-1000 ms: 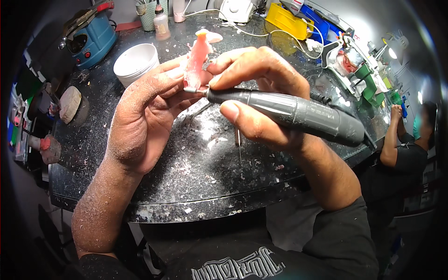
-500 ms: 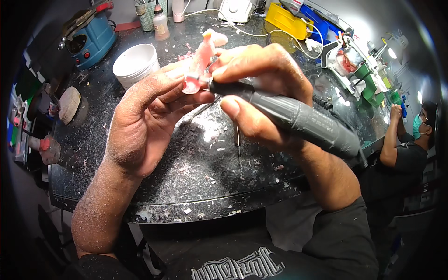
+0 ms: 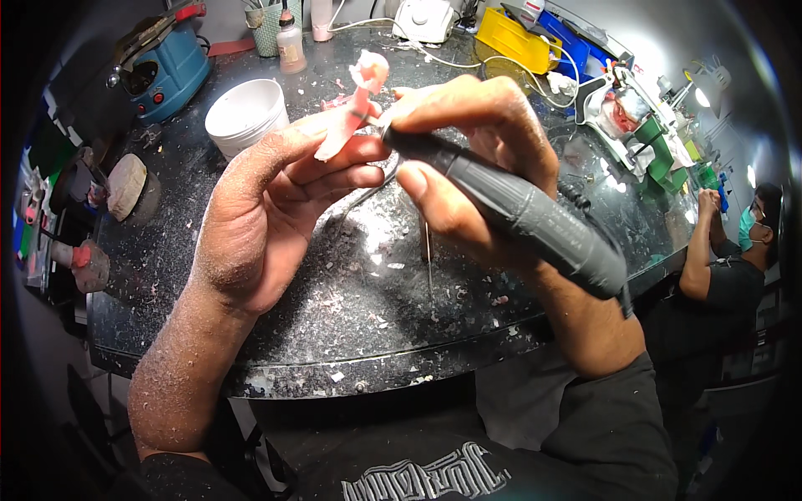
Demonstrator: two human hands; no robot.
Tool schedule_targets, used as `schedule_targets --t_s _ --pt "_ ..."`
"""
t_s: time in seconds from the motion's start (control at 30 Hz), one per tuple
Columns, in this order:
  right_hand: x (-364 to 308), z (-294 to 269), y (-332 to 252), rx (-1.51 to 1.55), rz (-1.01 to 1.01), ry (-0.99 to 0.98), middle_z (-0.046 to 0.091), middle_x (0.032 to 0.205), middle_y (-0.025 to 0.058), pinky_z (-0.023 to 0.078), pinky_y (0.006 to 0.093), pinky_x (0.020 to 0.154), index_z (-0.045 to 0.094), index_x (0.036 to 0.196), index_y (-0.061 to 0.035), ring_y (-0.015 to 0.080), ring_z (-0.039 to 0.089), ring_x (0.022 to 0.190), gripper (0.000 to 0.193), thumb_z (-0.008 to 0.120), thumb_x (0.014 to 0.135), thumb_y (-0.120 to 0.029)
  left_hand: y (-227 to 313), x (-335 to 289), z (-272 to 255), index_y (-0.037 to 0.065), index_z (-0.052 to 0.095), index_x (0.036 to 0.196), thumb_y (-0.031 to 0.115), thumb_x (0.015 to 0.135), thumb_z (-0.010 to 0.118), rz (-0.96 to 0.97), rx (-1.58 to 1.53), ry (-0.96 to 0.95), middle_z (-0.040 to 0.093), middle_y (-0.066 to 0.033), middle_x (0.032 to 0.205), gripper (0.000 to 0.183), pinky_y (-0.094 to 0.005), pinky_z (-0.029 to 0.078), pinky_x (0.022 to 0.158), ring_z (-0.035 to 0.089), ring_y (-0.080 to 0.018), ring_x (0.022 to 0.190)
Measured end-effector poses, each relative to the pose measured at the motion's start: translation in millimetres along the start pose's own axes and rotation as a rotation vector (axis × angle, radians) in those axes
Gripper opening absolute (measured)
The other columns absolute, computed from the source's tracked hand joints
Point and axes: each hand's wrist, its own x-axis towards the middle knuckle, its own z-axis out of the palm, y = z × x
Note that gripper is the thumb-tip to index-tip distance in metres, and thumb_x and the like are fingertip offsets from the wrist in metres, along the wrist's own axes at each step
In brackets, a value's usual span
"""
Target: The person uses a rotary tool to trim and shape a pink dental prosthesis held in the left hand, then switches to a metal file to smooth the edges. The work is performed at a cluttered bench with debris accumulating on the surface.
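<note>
My left hand [image 3: 267,200], dusted with pale powder, pinches a pink acrylic denture base [image 3: 357,113] between thumb and fingers above the table. The piece stands tilted, its narrow edge toward me and its rounded end up. My right hand [image 3: 468,159] is closed around a black rotary handpiece [image 3: 522,209], gripped like a pen. The handpiece's thin metal bur [image 3: 368,119] reaches the middle of the denture base and seems to touch it. My right fingertips are close beside the left fingers.
Pale shavings litter the black table [image 3: 351,334]. Beyond my left hand are a white tub [image 3: 245,115], a dropper bottle [image 3: 290,48] and a blue machine [image 3: 167,75]. A yellow bin [image 3: 514,40] and a white control box [image 3: 423,21] stand behind. A masked co-worker [image 3: 735,242] sits at right.
The denture base has turned in my left fingers and now shows its edge. My right hand has tilted the handpiece more steeply, its rear end swinging left and down.
</note>
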Motion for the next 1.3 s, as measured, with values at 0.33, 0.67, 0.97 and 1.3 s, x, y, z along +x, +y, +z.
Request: schedule_targets --t_s 0.33,0.67,0.97,1.3 --pt "-1 4 5 -0.015 -0.074 0.014 0.067 0.106 0.0169 0.051 0.0432 0.100 0.061 0.112 0.0037 0.0288 0.066 0.107 0.035 0.073 0.079 0.006 -1 1 -1 -0.004 0.065 0.125 0.022 0.105 0.052 0.023 0.068 0.023 0.069 -0.0171 0.124 0.036 -0.0436 0.052 0.105 0.068 -0.0260 0.113" --pt "3 12 8 -0.050 -0.118 0.148 0.068 0.093 0.0114 0.056 0.0329 0.082 0.067 0.104 -0.0013 0.0239 0.071 0.087 0.032 0.077 0.074 0.005 -3 2 23 -0.006 0.062 0.130 0.021 0.104 0.055 0.102 0.350 0.160 0.068 -0.0172 0.127 0.038 -0.0396 0.052 0.104 0.069 -0.0238 0.110" --pt "-1 1 1 -0.027 0.020 -0.001 0.064 0.107 0.0158 0.047 0.0419 0.106 0.058 0.115 0.0042 0.0244 0.065 0.108 0.035 0.070 0.083 0.006 -2 3 24 -0.008 0.061 0.130 0.020 0.103 0.058 0.084 0.347 0.174 0.071 -0.0170 0.119 0.040 -0.0377 0.053 0.102 0.071 -0.0236 0.104" --pt "-2 0 4 -0.009 0.014 -0.005 0.065 0.106 0.0140 0.042 0.0455 0.114 0.060 0.113 0.0045 0.0225 0.066 0.106 0.032 0.070 0.082 0.006 -3 4 29 -0.009 0.056 0.135 0.019 0.104 0.057 0.081 0.369 0.199 0.071 -0.0186 0.118 0.043 -0.0347 0.052 0.102 0.071 -0.0238 0.103"
